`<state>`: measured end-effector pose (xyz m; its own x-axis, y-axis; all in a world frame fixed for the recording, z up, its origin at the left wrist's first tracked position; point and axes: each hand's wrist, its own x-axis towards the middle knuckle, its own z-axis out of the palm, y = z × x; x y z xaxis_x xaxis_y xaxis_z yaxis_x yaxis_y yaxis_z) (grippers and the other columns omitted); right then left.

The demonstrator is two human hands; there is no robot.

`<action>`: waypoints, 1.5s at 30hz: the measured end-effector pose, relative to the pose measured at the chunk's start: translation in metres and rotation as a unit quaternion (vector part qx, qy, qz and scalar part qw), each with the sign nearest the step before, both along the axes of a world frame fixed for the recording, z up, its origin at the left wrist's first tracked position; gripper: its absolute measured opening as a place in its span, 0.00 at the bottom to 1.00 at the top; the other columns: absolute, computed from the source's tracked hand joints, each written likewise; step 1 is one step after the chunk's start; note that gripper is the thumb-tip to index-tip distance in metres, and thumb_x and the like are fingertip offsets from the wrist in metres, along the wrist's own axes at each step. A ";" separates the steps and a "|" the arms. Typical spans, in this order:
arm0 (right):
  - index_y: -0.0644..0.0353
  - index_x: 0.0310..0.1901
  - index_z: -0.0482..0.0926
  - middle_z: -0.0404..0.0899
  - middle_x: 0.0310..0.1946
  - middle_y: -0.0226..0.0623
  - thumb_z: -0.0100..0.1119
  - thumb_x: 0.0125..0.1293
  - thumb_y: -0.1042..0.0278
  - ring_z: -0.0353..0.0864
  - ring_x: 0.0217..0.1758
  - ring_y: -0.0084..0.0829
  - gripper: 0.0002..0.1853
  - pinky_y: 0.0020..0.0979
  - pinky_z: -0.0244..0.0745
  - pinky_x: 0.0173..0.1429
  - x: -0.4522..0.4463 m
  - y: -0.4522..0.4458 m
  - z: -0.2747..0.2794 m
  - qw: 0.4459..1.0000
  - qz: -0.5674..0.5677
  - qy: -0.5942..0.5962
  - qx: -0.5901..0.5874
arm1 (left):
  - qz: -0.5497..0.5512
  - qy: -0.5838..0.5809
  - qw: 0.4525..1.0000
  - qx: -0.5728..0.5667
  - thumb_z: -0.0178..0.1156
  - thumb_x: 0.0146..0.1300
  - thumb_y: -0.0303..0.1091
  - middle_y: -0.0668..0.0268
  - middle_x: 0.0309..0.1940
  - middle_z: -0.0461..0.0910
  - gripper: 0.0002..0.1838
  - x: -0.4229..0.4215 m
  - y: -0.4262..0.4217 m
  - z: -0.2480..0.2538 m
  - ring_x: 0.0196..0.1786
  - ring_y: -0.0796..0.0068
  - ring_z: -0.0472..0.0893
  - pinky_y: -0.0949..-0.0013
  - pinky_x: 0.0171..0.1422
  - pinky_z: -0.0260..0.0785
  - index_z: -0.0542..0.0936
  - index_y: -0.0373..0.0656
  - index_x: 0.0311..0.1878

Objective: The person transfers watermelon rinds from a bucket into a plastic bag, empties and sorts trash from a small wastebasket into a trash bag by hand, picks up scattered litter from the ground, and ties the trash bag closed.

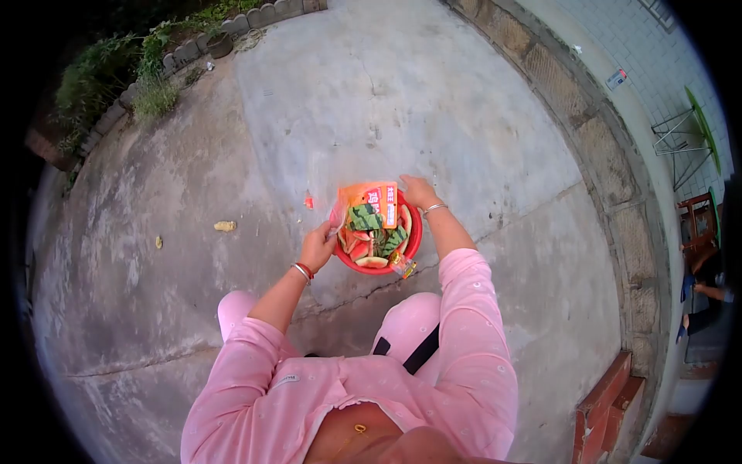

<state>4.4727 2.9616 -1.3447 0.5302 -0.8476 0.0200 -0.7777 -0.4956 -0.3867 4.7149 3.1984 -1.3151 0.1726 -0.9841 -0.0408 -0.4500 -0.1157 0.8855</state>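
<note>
A red basin [416,241] is held in front of me, full of watermelon rinds [394,241] with green striped skin and some red flesh. An orange printed packet [369,198] lies over the far side of the rinds. Near the basin's close right edge is a small clear and yellow wrapper [403,265]. My left hand [318,246] is closed at the left rim, thumb pointing up beside the packet. At the far right rim, my right hand [418,192] is closed around the edge, its fingertips partly hidden.
Crumpled yellowish scraps [225,226] and a small red piece [309,202] lie on the concrete floor [332,93]. A stone step edge [587,155] curves along the right. Beyond it stand a folding green table [702,127] and a seated person [707,292]. Plants [151,97] grow at far left.
</note>
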 end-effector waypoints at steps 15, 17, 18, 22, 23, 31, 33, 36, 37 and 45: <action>0.61 0.40 0.76 0.78 0.45 0.40 0.55 0.61 0.72 0.78 0.47 0.43 0.06 0.38 0.76 0.45 -0.104 0.159 0.031 0.982 0.011 -0.160 -0.099 | -0.145 -0.041 0.976 -0.155 0.52 0.50 0.20 0.64 0.32 0.74 0.06 -0.006 0.039 0.026 0.40 0.64 0.74 0.67 0.48 0.65 0.74 0.40 0.32; 0.60 0.43 0.77 0.76 0.49 0.37 0.56 0.60 0.72 0.78 0.52 0.39 0.09 0.35 0.77 0.48 -0.127 0.203 0.025 0.989 0.060 -0.114 -0.076 | -0.230 -0.111 0.955 -0.150 0.53 0.48 0.22 0.62 0.33 0.73 0.06 -0.006 0.064 0.036 0.42 0.59 0.73 0.62 0.52 0.63 0.74 0.41 0.31; 0.59 0.44 0.77 0.76 0.51 0.37 0.56 0.60 0.72 0.78 0.52 0.39 0.10 0.35 0.77 0.48 -0.133 0.220 0.019 0.990 0.064 -0.099 -0.075 | -0.274 -0.145 0.940 -0.145 0.53 0.48 0.22 0.61 0.33 0.73 0.06 -0.006 0.077 0.037 0.43 0.56 0.72 0.60 0.54 0.62 0.74 0.42 0.30; 0.59 0.45 0.76 0.72 0.55 0.38 0.56 0.60 0.73 0.77 0.53 0.39 0.11 0.34 0.77 0.48 -0.136 0.254 0.005 0.990 0.074 -0.074 -0.090 | -0.366 -0.286 0.876 -0.128 0.56 0.48 0.24 0.63 0.35 0.73 0.07 -0.002 0.101 -0.002 0.45 0.62 0.73 0.60 0.57 0.61 0.76 0.44 0.33; 0.59 0.45 0.75 0.72 0.56 0.39 0.56 0.59 0.73 0.77 0.53 0.39 0.11 0.34 0.77 0.48 -0.131 0.256 0.003 0.989 0.074 -0.079 -0.097 | -0.384 -0.329 0.855 -0.117 0.57 0.47 0.25 0.63 0.36 0.74 0.08 0.000 0.099 -0.016 0.46 0.62 0.73 0.60 0.58 0.61 0.76 0.44 0.33; 0.61 0.47 0.72 0.73 0.53 0.44 0.57 0.59 0.70 0.76 0.52 0.43 0.15 0.41 0.76 0.48 -0.127 0.215 -0.070 0.997 -0.016 -0.081 -0.007 | -0.131 -0.303 0.940 0.084 0.59 0.53 0.28 0.58 0.43 0.75 0.14 -0.009 0.073 -0.082 0.50 0.57 0.75 0.57 0.56 0.65 0.72 0.42 0.45; 0.61 0.49 0.70 0.74 0.52 0.46 0.59 0.58 0.67 0.76 0.52 0.44 0.18 0.41 0.76 0.47 -0.121 0.198 -0.065 0.990 -0.072 -0.096 0.073 | -0.041 -0.193 0.972 0.127 0.59 0.54 0.28 0.57 0.44 0.74 0.18 -0.013 0.062 -0.077 0.51 0.55 0.74 0.56 0.55 0.66 0.70 0.40 0.48; 0.61 0.50 0.67 0.74 0.50 0.49 0.62 0.55 0.66 0.76 0.52 0.45 0.22 0.41 0.74 0.46 -0.106 0.185 -0.030 0.969 -0.142 -0.096 0.176 | 0.064 -0.096 0.991 0.066 0.62 0.53 0.26 0.55 0.48 0.72 0.23 -0.019 0.054 -0.068 0.50 0.52 0.74 0.55 0.54 0.68 0.67 0.40 0.52; 0.61 0.50 0.67 0.73 0.50 0.49 0.63 0.54 0.67 0.76 0.52 0.46 0.23 0.41 0.73 0.46 -0.101 0.183 -0.022 0.974 -0.142 -0.083 0.158 | 0.066 -0.140 0.988 0.022 0.62 0.53 0.26 0.55 0.50 0.71 0.24 -0.022 0.052 -0.064 0.50 0.53 0.75 0.55 0.53 0.69 0.66 0.40 0.53; 0.56 0.49 0.68 0.70 0.49 0.43 0.70 0.41 0.72 0.72 0.51 0.45 0.30 0.42 0.71 0.51 -0.094 0.142 -0.024 0.974 0.084 -0.070 -0.199 | 0.033 -0.288 0.955 -0.056 0.62 0.52 0.26 0.56 0.57 0.67 0.21 -0.026 0.030 -0.058 0.48 0.60 0.77 0.61 0.46 0.75 0.72 0.50 0.51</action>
